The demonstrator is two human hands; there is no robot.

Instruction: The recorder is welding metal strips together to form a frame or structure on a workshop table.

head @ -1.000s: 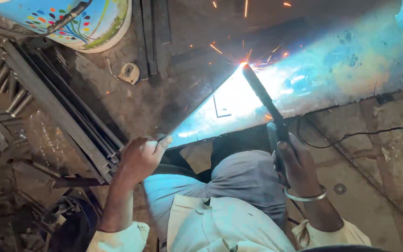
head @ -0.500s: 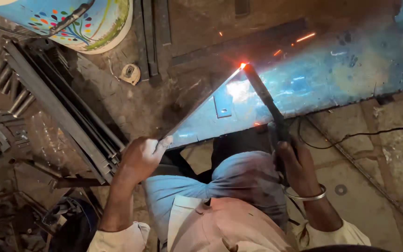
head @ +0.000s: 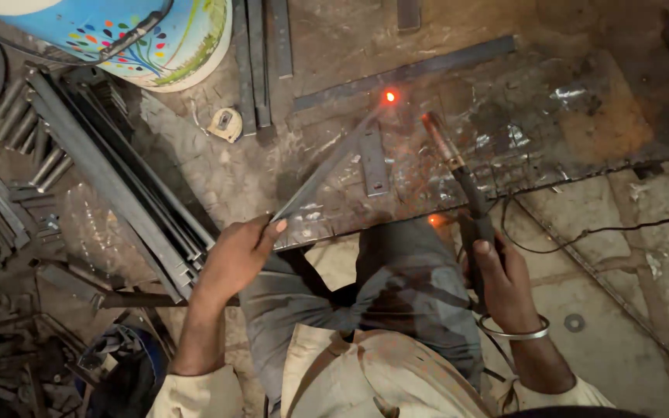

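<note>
Left hand (head: pixel 230 259) clenched on flat steel strip (head: pixel 327 166), steadying its glowing end; right hand (head: pixel 505 282) gripping electrode holder (head: pixel 458 178) lifted clear.

Dim workshop floor of stone slabs (head: pixel 621 255), steel bars (head: pixel 118 186) lying left, possibly a painted bucket (head: pixel 141 35) above.
</note>
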